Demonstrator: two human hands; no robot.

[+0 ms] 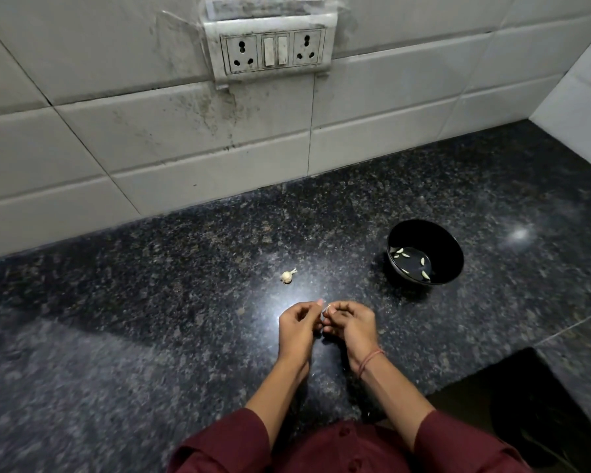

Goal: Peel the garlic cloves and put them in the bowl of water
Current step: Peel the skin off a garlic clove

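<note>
My left hand (297, 327) and my right hand (350, 322) meet fingertip to fingertip over the dark granite counter (151, 302), both pinching a small garlic clove (325, 309) of which only a pale sliver shows. A small remnant of a garlic bulb (287, 276) lies on the counter beyond my hands, a little to the left. A black bowl (451, 247) stands to the right, holding water with several peeled cloves (401, 252) floating in it.
A white tiled wall (151, 138) runs along the back, with a grimy socket and switch panel (270, 46). Another wall closes the right corner. The counter steps back at the lower right, leaving a dark gap (526, 404).
</note>
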